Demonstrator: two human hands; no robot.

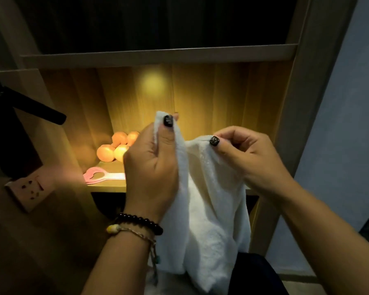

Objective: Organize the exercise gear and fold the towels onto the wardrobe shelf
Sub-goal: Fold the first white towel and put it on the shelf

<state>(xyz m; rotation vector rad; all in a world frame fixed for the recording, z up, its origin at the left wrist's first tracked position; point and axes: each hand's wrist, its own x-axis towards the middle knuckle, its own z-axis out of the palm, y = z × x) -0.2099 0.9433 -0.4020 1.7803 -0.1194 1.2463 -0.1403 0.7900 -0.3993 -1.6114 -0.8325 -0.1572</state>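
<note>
One white terry towel (209, 201) hangs before the lit wardrobe shelf (107, 187), its top edge pinched by the left hand (151, 167) and right hand (247, 158). On the shelf lie two orange dumbbells (115, 147), partly hidden behind the left hand, and flat pink resistance bands (100, 176), their count unclear.

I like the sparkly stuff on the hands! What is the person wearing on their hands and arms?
Both forearms are bare, with no sleeves in view. The left hand has a wrist with a bracelet of round black beads and a braided cord bracelet with a pale yellow bead and a dangling tail. The right hand wears nothing on the wrist. Both thumbnails are painted dark and glossy.
</note>
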